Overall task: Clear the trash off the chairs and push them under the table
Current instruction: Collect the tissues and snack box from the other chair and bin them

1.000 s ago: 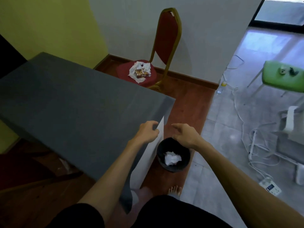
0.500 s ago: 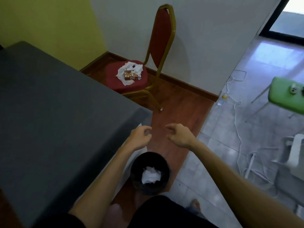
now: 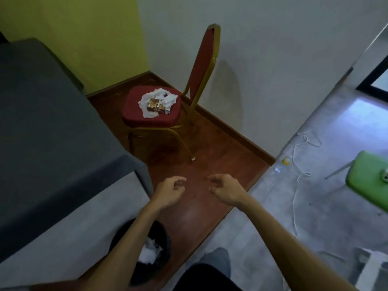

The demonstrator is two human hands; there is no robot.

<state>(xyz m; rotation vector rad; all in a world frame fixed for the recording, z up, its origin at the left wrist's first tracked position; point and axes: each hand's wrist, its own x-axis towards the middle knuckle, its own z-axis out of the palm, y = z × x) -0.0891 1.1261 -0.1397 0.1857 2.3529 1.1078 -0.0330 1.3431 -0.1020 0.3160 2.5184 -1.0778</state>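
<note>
A red chair (image 3: 134, 114) with a gold frame stands in the corner, its back toward the white wall. On its seat lie crumpled white tissues (image 3: 147, 101) and a small brown printed box (image 3: 156, 106). The grey-clothed table (image 3: 48, 127) fills the left side. My left hand (image 3: 170, 191) and my right hand (image 3: 225, 190) hover over the wooden floor, well short of the chair, fingers loosely curled and apart, holding nothing. A black bin (image 3: 161, 244) with white paper in it sits below my left forearm.
The wooden floor (image 3: 210, 164) runs between the table and the chair. Grey tiles on the right carry white cables (image 3: 296, 185) and a green stool (image 3: 369, 179) with a small item on it. A white object (image 3: 373, 267) stands at the lower right.
The view has moved forward past the bin toward the chair, which looks nearer. Both hands have risen away from the bin and spread slightly apart, still holding nothing.
</note>
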